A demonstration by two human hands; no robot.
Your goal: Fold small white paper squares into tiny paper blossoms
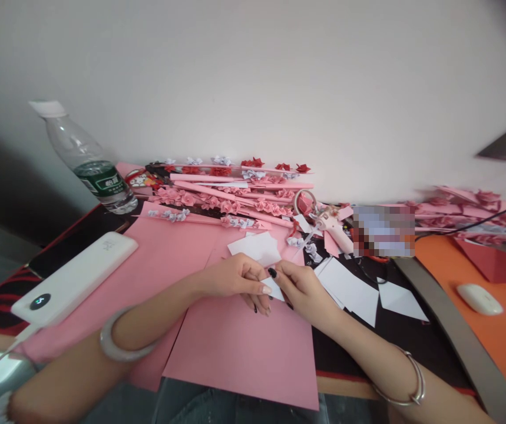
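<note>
Between my two hands is a small piece of white paper (pixel 274 288). My left hand (pixel 246 281) pinches its left side with the thumb on top. On the right edge, the thumb and fingers of my right hand (pixel 296 281) grip the same piece. Both hands are above a pink paper sheet (pixel 248 353). Just beyond them lie some white paper pieces (pixel 255 247). To the right of my right hand, a stack of white paper squares (pixel 352 291) rests on the dark mat, with another white piece (pixel 400 301) beside it.
Rows of pink paper stems with folded flowers (pixel 230 203) line the wall. A pink glue gun (pixel 334 231) lies back right. At left stand a water bottle (pixel 98 171) and a white power bank (pixel 76 277). A white case (pixel 480 299) sits on orange paper (pixel 442 265).
</note>
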